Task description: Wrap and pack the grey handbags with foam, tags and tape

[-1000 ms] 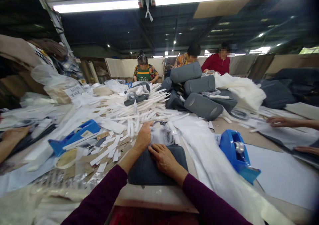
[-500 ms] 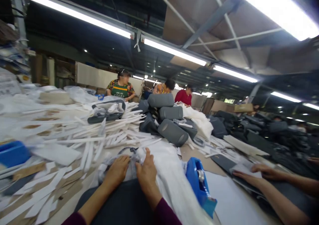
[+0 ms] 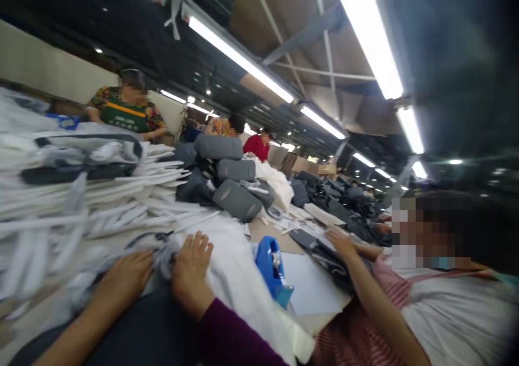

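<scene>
A dark grey padded bag (image 3: 154,323) lies in front of me, cut off by the bottom of the view. My left hand (image 3: 125,277) rests across its far end, fingers together and bent slightly down, their tips hidden. My right hand (image 3: 192,274) lies beside it with fingers stretched out and a little apart, touching the bag's far right edge. Between and beyond the hands is crumpled clear plastic (image 3: 164,255) with a dark strap or handle (image 3: 148,239). White soft sheeting (image 3: 235,268) runs along the right side of the bag.
A blue tape dispenser (image 3: 270,268) stands to the right, near a white sheet (image 3: 310,285). White strips (image 3: 121,214) and stacked grey bags (image 3: 237,198) lie beyond. At right, a co-worker (image 3: 454,312) reaches over a dark flat piece (image 3: 320,252). Other people work across the table.
My view has swung right, bringing the co-worker's head and body into sight. My hands stay at the bag's far end; the right fingers now look more upright and closer together.
</scene>
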The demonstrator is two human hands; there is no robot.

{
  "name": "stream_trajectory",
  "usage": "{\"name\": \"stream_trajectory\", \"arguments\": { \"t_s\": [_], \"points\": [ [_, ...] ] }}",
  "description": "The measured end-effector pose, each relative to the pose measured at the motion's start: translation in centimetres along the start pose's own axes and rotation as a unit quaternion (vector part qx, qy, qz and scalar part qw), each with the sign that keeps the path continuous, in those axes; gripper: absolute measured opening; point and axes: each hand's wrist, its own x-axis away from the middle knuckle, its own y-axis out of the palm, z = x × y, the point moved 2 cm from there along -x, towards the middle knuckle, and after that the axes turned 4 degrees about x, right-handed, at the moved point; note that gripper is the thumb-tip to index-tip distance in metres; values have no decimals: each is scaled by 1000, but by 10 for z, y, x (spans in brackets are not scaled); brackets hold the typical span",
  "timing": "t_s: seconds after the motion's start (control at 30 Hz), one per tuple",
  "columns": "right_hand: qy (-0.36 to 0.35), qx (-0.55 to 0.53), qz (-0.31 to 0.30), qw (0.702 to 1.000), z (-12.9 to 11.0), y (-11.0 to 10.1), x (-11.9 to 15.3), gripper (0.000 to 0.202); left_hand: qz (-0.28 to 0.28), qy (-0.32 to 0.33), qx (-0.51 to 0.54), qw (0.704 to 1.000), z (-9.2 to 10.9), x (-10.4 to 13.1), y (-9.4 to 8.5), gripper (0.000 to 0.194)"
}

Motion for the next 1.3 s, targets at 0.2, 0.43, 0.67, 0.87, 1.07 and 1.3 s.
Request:
{"name": "stream_trajectory", "arguments": {
  "t_s": [0.2, 0.43, 0.67, 0.87, 1.07, 1.3],
  "points": [
    [-157, -87, 55, 982, -59, 24, 56, 34, -13, 20, -68, 997, -46, 29, -97, 30],
    [-196, -47, 12, 979, -57, 28, 64, 23, 103, -59, 169, 978, -47, 17, -111, 33],
    [-189, -53, 13, 981, -56, 30, 66, 25, 64, -25, 49, 996, -9, 1, -105, 38],
    [-189, -98, 48, 976, -52, 38, 69, 39, -1, 78, -141, 987, 14, 64, -98, 39],
    [-182, -126, 105, 969, -55, 38, 73, 42, -47, 162, -290, 942, -17, 120, -94, 69],
    [-104, -270, 137, 947, -36, 23, 61, 26, -81, 78, -327, 938, -16, 124, -88, 49]
  ]
}}
